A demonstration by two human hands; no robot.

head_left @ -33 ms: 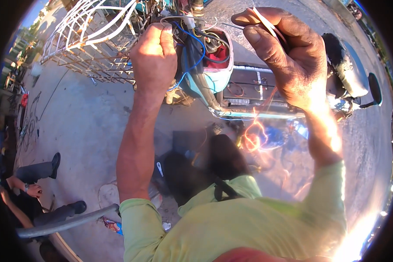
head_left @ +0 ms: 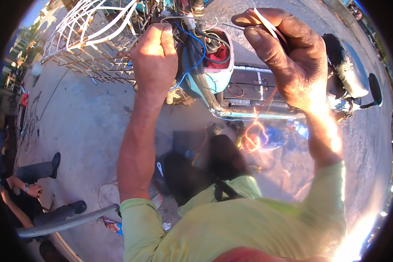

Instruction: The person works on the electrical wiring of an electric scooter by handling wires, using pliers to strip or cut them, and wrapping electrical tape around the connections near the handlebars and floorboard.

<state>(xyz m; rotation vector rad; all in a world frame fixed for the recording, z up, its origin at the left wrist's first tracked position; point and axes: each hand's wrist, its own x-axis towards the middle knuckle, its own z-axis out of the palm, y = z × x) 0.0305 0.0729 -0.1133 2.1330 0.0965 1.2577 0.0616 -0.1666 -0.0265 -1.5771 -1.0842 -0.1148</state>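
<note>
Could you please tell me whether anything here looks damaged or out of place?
Yes: the white wire basket looks rusty, with brown showing along its lower bars. Beside the left hand, a blue wire loops exposed, not tucked away.

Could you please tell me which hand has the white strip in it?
The right hand; the white strip shows between its thumb and fingers. The left hand shows none, its fingertips pinched together at a thin grey wire.

A thin grey wire (head_left: pixel 225 23) curves from left hand (head_left: pixel 154 59) toward right hand (head_left: pixel 294 59), where a white strip (head_left: pixel 264 21) slants.
</note>
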